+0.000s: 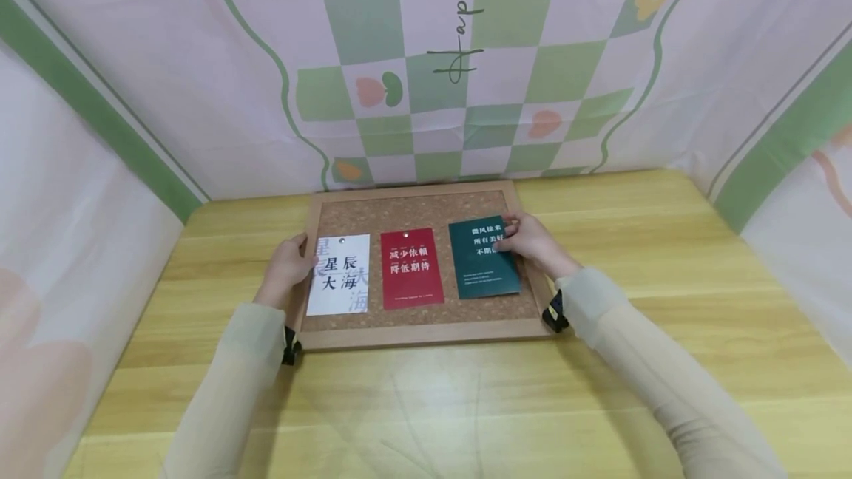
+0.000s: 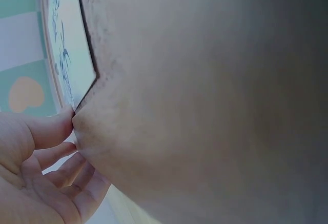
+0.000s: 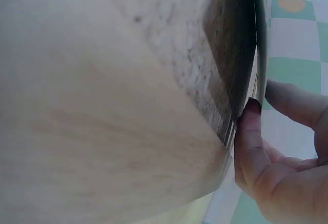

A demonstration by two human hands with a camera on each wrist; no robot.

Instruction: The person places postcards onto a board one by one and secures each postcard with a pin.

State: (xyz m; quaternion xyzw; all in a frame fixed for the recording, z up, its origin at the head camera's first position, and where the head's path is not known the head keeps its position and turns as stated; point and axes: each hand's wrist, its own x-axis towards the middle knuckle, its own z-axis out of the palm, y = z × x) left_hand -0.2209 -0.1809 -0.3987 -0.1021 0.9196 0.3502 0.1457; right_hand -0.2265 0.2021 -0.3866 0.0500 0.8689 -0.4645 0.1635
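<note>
A wood-framed cork board point(image 1: 409, 209) lies on the table, bearing a white card point(image 1: 338, 300) and a red card point(image 1: 411, 288), each with a small round pin near its top edge. My left hand point(image 1: 285, 268) grips the board's left side; in the left wrist view its thumb point(image 2: 54, 129) presses on the frame beside the white card. At the right of the board, my right hand point(image 1: 538, 244) pinches a dark green card point(image 1: 484, 276) by its right edge. The right wrist view shows this card point(image 3: 262, 34) between thumb and index finger, with a gap to the cork.
The yellow wooden table point(image 1: 426, 412) extends in front of the board and to both sides. Behind the board hangs a checkered green and white cloth point(image 1: 433, 135), and pale cloth walls point(image 1: 120, 94) stand at left and right.
</note>
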